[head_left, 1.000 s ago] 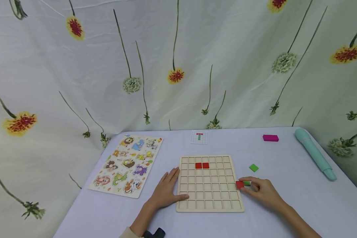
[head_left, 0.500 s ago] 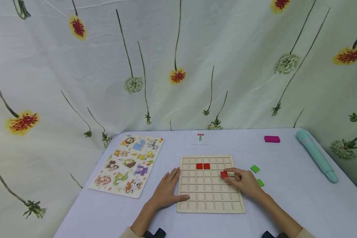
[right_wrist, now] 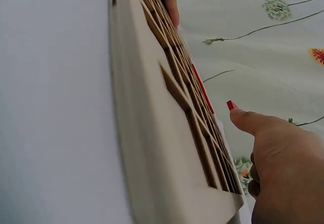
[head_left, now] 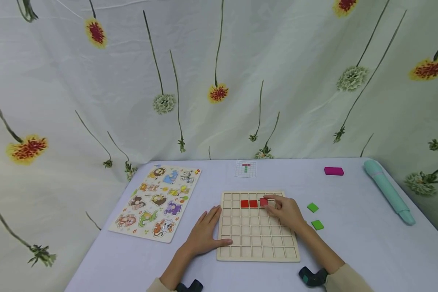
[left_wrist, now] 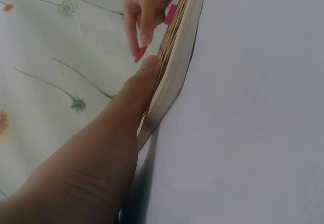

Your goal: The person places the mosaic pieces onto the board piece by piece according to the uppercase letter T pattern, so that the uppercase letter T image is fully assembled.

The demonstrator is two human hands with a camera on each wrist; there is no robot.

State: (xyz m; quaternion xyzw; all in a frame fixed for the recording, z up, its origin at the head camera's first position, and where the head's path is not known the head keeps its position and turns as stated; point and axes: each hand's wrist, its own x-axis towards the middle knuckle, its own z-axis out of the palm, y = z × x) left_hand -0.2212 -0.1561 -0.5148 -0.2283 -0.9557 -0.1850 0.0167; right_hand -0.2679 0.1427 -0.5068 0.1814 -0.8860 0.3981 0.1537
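Note:
A wooden grid board (head_left: 257,253) with square cells lies flat on the table. Two red square tiles (head_left: 249,204) sit side by side in its second row. Between thumb and finger, my right hand (head_left: 286,211) pinches another red tile (head_left: 263,202), just right of that pair; in the right wrist view this tile (right_wrist: 231,105) is held above the board. With fingers extended, my left hand (head_left: 202,235) rests along the board's left edge, its thumb (left_wrist: 144,75) lying over the rim. Two green tiles (head_left: 312,207) lie on the cloth right of the board.
A small pattern card (head_left: 245,169) showing a red and green T lies behind the board. An animal puzzle board (head_left: 155,202) is at the left. Farther right are a magenta block (head_left: 333,171) and a rolled teal item (head_left: 388,191). Flowered cloth hangs behind the white table.
My right hand has carried the red tile from the board's right edge leftward and away from me, to beside the two red tiles. The left hand stays put.

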